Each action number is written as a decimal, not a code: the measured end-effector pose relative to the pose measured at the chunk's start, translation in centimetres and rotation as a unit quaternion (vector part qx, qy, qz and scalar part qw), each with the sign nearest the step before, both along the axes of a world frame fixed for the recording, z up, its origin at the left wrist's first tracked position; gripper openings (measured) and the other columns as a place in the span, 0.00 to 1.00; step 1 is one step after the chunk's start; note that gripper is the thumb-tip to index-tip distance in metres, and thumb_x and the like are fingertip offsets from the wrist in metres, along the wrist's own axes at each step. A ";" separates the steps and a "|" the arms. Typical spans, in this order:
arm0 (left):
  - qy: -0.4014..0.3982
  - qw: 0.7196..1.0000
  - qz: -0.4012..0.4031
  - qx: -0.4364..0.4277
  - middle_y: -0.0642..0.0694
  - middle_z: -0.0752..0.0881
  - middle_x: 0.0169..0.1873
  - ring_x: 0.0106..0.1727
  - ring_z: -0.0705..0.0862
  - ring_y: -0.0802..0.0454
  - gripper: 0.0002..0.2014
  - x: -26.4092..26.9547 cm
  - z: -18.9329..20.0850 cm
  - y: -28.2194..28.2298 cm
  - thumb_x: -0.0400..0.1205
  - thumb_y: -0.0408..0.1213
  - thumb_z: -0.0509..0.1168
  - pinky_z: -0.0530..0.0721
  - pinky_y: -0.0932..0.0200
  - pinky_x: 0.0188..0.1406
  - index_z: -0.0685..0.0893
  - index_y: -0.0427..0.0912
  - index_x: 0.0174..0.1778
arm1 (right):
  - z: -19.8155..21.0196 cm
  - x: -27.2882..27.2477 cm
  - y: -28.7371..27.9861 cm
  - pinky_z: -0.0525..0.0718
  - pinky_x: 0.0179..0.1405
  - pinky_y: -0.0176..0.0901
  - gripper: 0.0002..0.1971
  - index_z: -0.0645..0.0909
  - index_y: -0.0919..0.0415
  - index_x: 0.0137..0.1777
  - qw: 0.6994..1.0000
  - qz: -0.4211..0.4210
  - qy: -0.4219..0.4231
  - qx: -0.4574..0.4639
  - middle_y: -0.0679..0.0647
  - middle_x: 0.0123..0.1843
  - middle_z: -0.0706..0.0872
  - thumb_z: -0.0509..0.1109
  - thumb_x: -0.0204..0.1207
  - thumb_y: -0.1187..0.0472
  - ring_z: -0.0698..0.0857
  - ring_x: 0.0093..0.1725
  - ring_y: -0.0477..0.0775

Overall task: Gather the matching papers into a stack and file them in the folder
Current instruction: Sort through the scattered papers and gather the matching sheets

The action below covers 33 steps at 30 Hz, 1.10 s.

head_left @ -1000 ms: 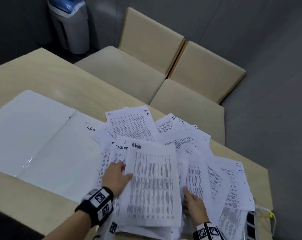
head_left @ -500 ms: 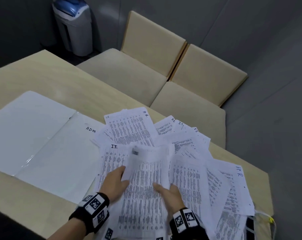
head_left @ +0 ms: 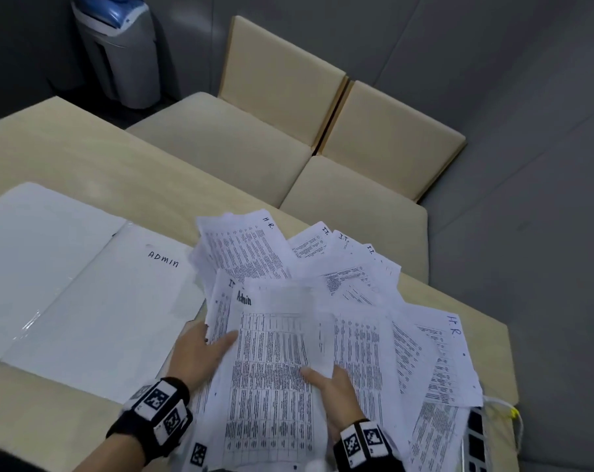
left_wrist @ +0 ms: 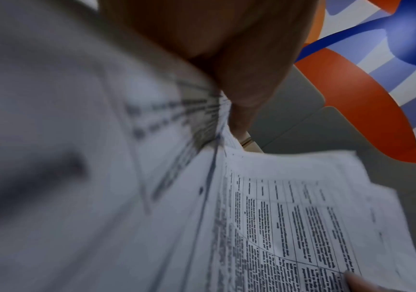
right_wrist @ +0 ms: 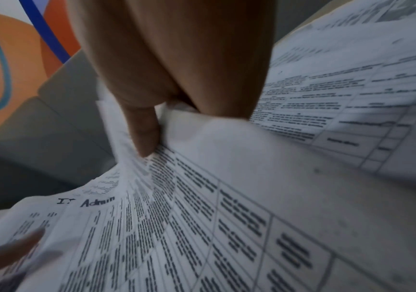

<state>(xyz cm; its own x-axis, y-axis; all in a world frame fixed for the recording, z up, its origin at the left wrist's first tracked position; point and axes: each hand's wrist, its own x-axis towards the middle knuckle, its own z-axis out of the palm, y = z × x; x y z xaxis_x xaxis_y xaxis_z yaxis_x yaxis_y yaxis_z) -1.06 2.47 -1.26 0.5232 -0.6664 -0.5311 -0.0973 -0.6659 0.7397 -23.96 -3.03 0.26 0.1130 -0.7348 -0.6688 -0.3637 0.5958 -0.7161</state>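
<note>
A white folder [head_left: 84, 301] lies open on the left of the table, with "ADMIN" handwritten on its right leaf. Right of it spreads a fanned pile of printed sheets [head_left: 363, 287] marked H.R. and I.T. On top, nearest me, is a sheet headed "Admin" [head_left: 271, 369]. My left hand [head_left: 217, 342] pinches its left edge, thumb on top and fingers under the paper [left_wrist: 284, 217]. My right hand [head_left: 317, 376] pinches its right side, thumb [right_wrist: 144, 136] on the print. A blurred sheet edge [head_left: 322, 335] stands lifted just above that thumb.
Two beige chairs [head_left: 288, 107] stand beyond the table's far edge. A grey bin with a blue lid [head_left: 118, 52] is at the back left. A dark device with a yellow-tipped cable [head_left: 476, 441] lies at the table's near right corner.
My right hand came left from the pile's right side onto the near sheets. A curled sheet flattened, and an Admin sheet is on top again. The left hand kept its hold.
</note>
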 end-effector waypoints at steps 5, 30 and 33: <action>-0.032 0.997 0.031 0.060 0.30 0.81 0.65 0.62 0.83 0.31 0.56 0.5 0.2 0.2 0.60 0.67 0.77 0.84 0.38 0.61 0.66 0.30 0.73 | 1.8 -0.6 0.1 0.63 0.81 0.63 0.42 0.61 0.61 0.82 0.998 -0.041 -0.043 0.032 0.59 0.77 0.73 0.78 0.71 0.62 0.69 0.80 0.63; 0.047 0.981 -0.158 -0.105 0.47 0.88 0.48 0.49 0.88 0.47 0.23 -6.8 4.5 -7.1 0.76 0.51 0.75 0.86 0.52 0.49 0.80 0.40 0.58 | 11.5 -12.8 -4.3 0.91 0.54 0.57 0.22 0.90 0.57 0.52 0.945 -0.220 -0.063 -0.232 0.62 0.54 0.94 0.83 0.57 0.51 0.92 0.56 0.65; -0.100 0.946 -0.304 0.058 0.47 0.84 0.32 0.32 0.84 0.48 0.30 -10.3 0.5 -6.0 0.72 0.67 0.69 0.79 0.57 0.29 0.78 0.39 0.44 | 12.8 -16.3 -3.8 0.88 0.60 0.56 0.08 0.88 0.53 0.45 0.921 -0.247 0.016 -0.301 0.58 0.52 0.94 0.81 0.68 0.56 0.93 0.48 0.55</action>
